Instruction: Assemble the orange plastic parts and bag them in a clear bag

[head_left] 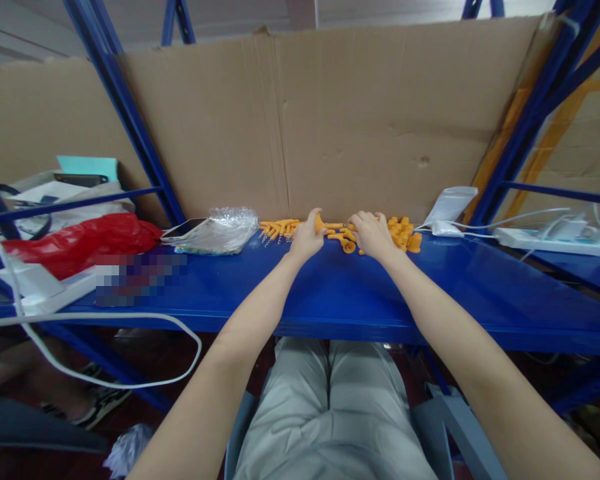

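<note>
Left hand (pixel 307 237) pinches one small orange plastic piece (pixel 319 223); right hand (pixel 375 235) curls over the heap (pixel 403 233), grip unclear, I reckon steadying it.

Orange pieces (pixel 403 233) strewn on blue shelf (pixel 330 293)

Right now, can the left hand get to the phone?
Probably yes. The left hand rests on the orange parts, and the phone lies further left on the same shelf. Only the low clear bag sits between them, so the hand could likely pass over it.
</note>
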### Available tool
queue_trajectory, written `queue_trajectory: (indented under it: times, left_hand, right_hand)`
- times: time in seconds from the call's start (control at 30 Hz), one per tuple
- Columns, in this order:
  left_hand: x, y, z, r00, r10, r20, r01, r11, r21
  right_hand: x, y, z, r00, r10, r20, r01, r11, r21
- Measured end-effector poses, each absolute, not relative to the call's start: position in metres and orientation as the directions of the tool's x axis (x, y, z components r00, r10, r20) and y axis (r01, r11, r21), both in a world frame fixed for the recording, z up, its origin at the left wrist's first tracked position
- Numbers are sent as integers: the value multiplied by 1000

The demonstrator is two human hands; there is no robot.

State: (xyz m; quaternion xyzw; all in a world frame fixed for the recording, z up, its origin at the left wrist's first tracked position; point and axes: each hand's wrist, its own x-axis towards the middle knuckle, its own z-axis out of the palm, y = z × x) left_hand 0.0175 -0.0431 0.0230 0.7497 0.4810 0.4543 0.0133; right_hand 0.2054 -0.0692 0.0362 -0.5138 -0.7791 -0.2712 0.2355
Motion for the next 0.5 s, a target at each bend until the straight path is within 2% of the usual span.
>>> queue_trajectory:
  times: [0.33, 0.5]
  left_hand:
    - [17, -38, 22, 80, 745, 662, 660, -538, 525]
    - [18, -41, 24, 73, 740, 669, 691, -521, 501]
  right_hand:
    - [220, -73, 48, -166, 647, 744, 973, 230, 18]
    - [233, -80, 61, -17, 590, 807, 982, 163, -99]
